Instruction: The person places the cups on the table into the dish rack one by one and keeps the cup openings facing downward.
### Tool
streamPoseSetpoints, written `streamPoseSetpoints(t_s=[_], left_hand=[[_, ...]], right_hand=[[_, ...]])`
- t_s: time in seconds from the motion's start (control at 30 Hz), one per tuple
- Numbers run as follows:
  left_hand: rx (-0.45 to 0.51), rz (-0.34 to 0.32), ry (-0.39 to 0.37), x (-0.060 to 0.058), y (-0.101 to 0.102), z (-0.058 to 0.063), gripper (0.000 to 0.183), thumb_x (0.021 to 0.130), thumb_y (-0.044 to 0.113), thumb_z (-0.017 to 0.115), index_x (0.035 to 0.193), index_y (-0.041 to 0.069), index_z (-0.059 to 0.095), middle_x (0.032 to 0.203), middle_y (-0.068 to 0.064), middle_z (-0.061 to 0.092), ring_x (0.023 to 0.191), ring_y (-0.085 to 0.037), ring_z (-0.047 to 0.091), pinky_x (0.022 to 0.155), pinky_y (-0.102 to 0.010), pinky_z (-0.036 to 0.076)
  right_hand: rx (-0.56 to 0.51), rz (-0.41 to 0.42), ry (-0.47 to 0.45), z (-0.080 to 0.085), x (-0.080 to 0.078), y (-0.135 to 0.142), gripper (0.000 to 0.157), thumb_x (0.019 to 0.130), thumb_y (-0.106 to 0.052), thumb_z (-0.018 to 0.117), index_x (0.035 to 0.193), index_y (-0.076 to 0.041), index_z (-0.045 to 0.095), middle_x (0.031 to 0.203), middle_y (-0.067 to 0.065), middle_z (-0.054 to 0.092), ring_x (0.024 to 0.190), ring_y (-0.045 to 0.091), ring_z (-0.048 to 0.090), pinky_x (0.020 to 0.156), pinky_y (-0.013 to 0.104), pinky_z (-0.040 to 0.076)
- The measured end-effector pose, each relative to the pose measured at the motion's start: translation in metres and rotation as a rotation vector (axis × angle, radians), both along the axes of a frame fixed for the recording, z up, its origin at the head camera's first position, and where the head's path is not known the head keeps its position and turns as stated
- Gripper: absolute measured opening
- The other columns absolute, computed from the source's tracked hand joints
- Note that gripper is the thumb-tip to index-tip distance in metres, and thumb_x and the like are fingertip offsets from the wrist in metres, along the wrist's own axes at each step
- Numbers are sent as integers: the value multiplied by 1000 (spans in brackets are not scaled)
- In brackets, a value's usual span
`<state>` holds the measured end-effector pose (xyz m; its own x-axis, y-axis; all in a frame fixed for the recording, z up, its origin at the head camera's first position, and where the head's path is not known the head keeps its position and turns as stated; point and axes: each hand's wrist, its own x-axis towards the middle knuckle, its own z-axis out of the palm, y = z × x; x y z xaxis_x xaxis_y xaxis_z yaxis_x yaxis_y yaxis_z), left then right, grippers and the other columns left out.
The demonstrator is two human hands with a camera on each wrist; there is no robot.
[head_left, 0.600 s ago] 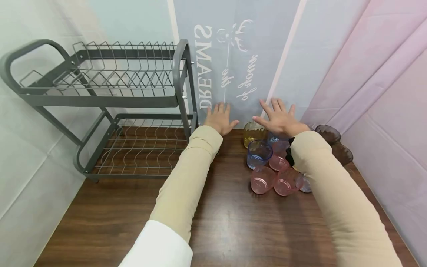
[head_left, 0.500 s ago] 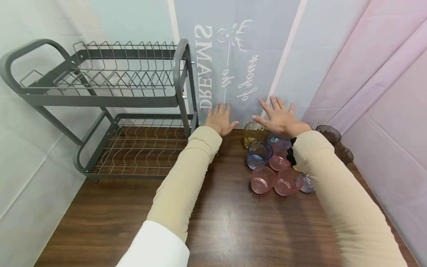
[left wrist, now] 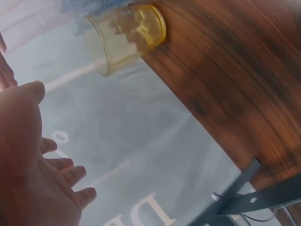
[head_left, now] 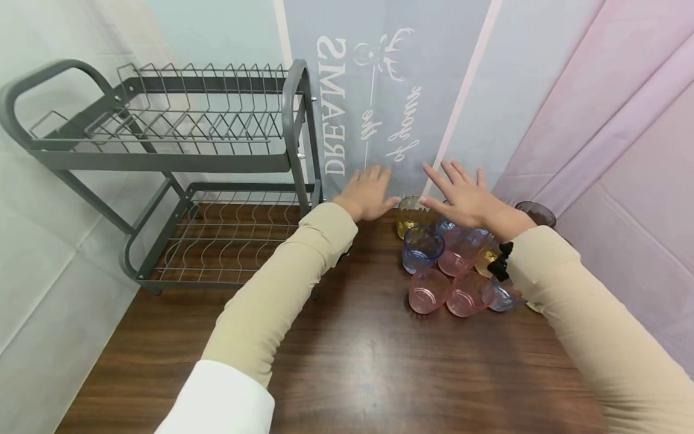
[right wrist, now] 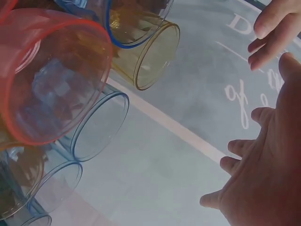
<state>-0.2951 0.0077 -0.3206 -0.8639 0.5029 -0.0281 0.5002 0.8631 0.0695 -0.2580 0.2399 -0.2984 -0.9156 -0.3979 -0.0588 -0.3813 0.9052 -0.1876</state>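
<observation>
Both hands are stretched forward near the back wall, fingers straight and spread, holding nothing. The left hand (head_left: 366, 194) is between the rack and the cups, just left of a yellow cup (head_left: 410, 220). Above the rear cups is the right hand (head_left: 461, 196), apart from them in the right wrist view. Below it stand a blue cup (head_left: 422, 252), several pink cups (head_left: 427, 294), another yellow cup (head_left: 484, 260) and a light blue cup (head_left: 504, 296). A dark smoky cup (head_left: 537, 212) at the right is partly hidden by the right sleeve.
A grey two-tier dish rack (head_left: 162, 161) stands on the wooden table (head_left: 347, 374) at the left. Behind everything hangs a printed backdrop cloth (head_left: 401, 120) with mirrored lettering. A pale pink wall cloth (head_left: 640, 199) bounds the right side.
The left hand has moved slightly right, toward the right hand. The right forearm has swung outward to the right, uncovering more cups. The cups and rack look unmoved.
</observation>
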Motion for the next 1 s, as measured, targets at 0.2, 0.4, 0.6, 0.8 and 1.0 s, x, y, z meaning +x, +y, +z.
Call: streamPoseSetpoints(t_s=[0.2,0.4,0.6,0.8,1.0], left_hand=[[26,-63,-35,14,0,1,83,105,56,42,163,5,11,168,-20,14,154,-33,16,125,-51,14],[25,-105,-32,26,-7,0,81,106,56,41,163,7,11,168,-18,13,155,-31,14,125,-49,8],[50,-130,36,42,-13,-4,78,106,56,41,162,7,20,166,-16,25,152,-30,24,125,-48,15],[106,-158,66,62,-21,-14,74,106,55,42,161,7,26,162,-14,34,150,-27,31,123,-48,22],[185,-184,74,78,-37,-33,70,106,49,47,158,5,32,160,-15,38,148,-28,34,122,-48,25]], right_hand=[[-34,-5,18,9,18,15,81,105,-60,39,165,-22,2,167,25,-1,152,48,-3,113,75,-9],[-86,13,64,20,32,29,78,106,-55,40,165,-21,4,168,25,1,152,49,0,115,73,-5],[-171,52,108,22,47,48,70,108,-42,49,162,-7,23,164,30,13,151,49,7,118,70,7],[-289,45,164,12,69,72,58,107,-30,54,153,2,39,159,33,25,148,52,17,118,68,13],[-359,7,237,-4,92,92,51,105,-21,57,147,5,46,153,34,35,144,53,26,117,66,17]])
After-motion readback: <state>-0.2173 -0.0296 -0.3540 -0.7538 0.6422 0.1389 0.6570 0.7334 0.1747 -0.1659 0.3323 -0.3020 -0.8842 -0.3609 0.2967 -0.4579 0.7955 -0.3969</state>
